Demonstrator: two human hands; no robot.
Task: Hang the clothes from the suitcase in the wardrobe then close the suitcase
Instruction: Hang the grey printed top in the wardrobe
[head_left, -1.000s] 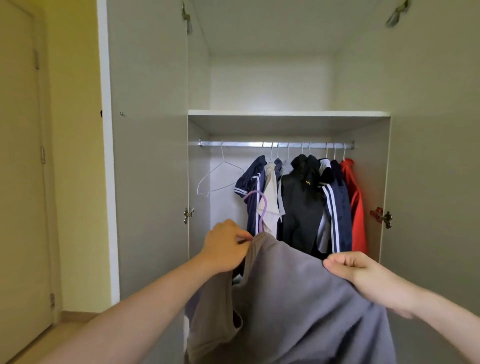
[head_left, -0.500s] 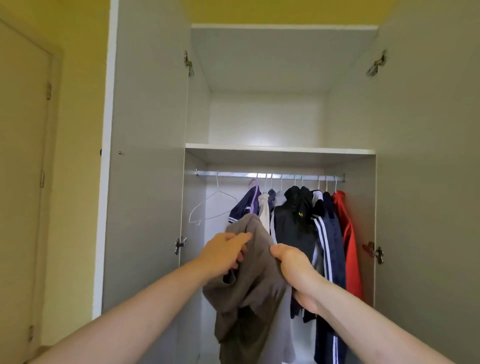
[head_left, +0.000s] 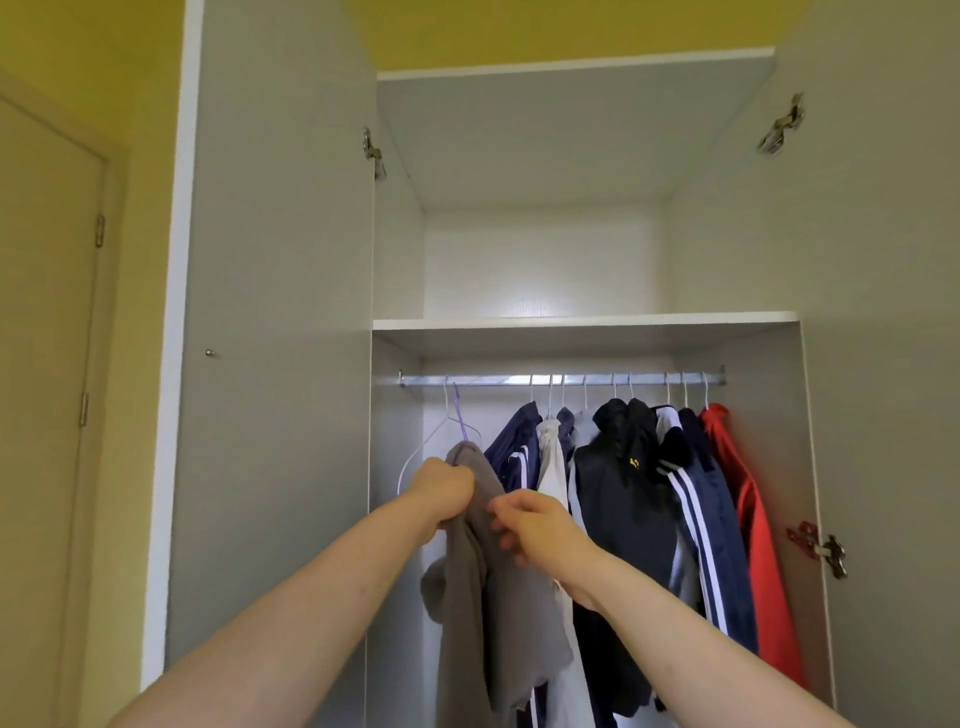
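The grey garment (head_left: 483, 582) hung on a purple hanger (head_left: 461, 420), whose hook sat at the rail (head_left: 561, 379) near the left end of the wardrobe (head_left: 571, 332); its cloth drooped in folds below both hands. The left hand (head_left: 441, 491) gripped the garment's top left edge, fingers curled tight round the fabric just under the hanger's neck. The right hand (head_left: 535, 527) was beside it on the garment's right, its fingers (head_left: 501, 512) pinching the cloth. Behind the left hand hung a bare white hanger (head_left: 423, 452). To the right along the rail hung a navy striped jacket (head_left: 511, 452), a cream garment (head_left: 550, 457), a black jacket (head_left: 623, 493), another navy striped jacket (head_left: 706, 519) and a red jacket (head_left: 748, 519). Both wardrobe doors (head_left: 275, 312) stood open, with a shelf (head_left: 582, 322) above the rail.
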